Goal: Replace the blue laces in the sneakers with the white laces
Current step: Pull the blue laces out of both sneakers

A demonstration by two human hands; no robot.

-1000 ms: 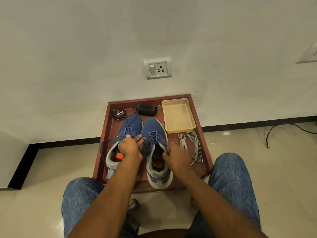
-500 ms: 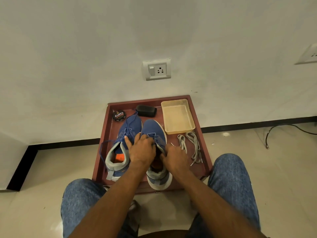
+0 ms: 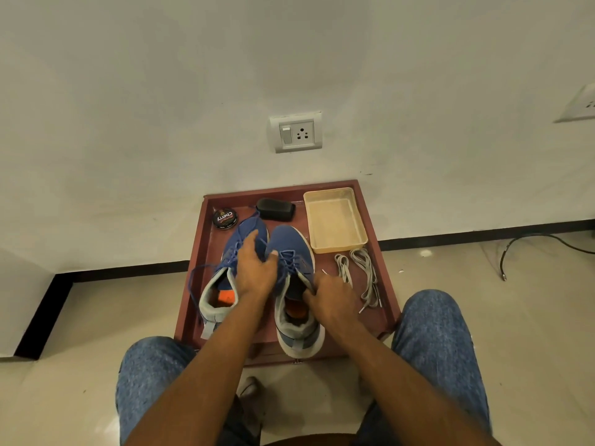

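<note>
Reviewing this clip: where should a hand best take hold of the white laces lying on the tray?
Probably pinch the white laces at their far looped bends, coming from above: the loops lie flat and bunched on the tray near the beige bin, away from the right hand.

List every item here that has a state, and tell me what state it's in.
Left sneaker: blue lace loosened, trailing.
Right sneaker: still blue-laced.
White laces: loose on tray, unused.
Beige tub: empty.
Polish tin: lidded.
Left hand: over both sneakers.
Right hand: grips right sneaker's collar.
</note>
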